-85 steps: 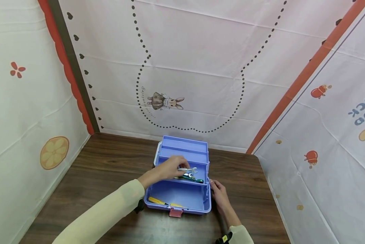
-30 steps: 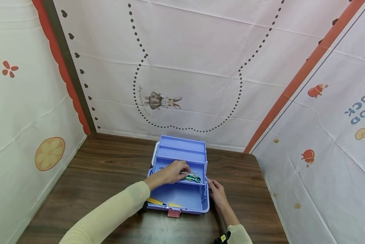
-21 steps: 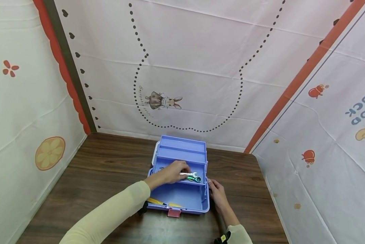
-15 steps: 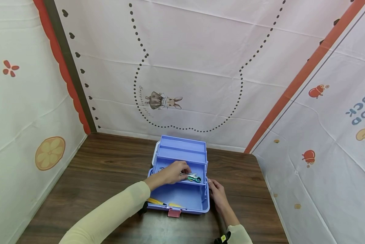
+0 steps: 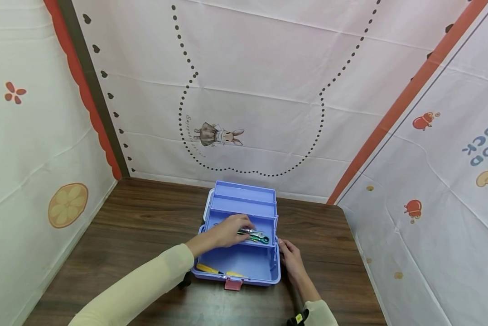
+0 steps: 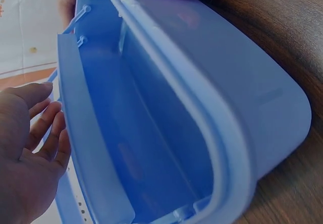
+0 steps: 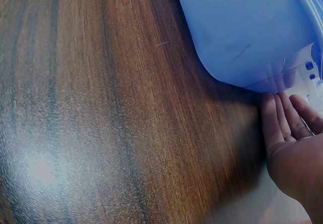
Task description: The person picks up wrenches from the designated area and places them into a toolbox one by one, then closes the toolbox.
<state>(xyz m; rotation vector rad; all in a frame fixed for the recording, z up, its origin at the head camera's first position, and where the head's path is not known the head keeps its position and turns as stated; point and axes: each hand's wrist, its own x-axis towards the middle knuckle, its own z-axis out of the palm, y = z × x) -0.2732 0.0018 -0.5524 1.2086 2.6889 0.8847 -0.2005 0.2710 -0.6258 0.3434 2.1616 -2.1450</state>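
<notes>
A blue-purple toolbox [image 5: 257,282] stands open on the table, its trays fanned out toward the back. My left hand [image 5: 229,230] is over the lower tray [image 5: 267,223], fingers loosely bent and thumb apart. Right by its fingertips, a silver open-end wrench [image 5: 260,234] and a green ratchet wrench [image 5: 263,240] lie in that tray. In the left wrist view nothing shows between the fingers of the left hand [image 6: 30,143]. My right hand [image 5: 291,260] touches the toolbox's right side, and the right wrist view shows its fingers [image 7: 272,118] extended against the wall.
Two yellow-handled tools [image 5: 208,269] lie at the front of the toolbox's bottom compartment. A red latch [image 5: 233,285] hangs at the front edge. The dark wooden table [image 5: 146,226] meets printed white cloth walls [image 5: 260,113] at the back and sides.
The silver wrench, held up by my left hand at first, now lies in the lower tray beside the green one. The left hand's fingers have loosened from it. The right hand stays at the toolbox's side.
</notes>
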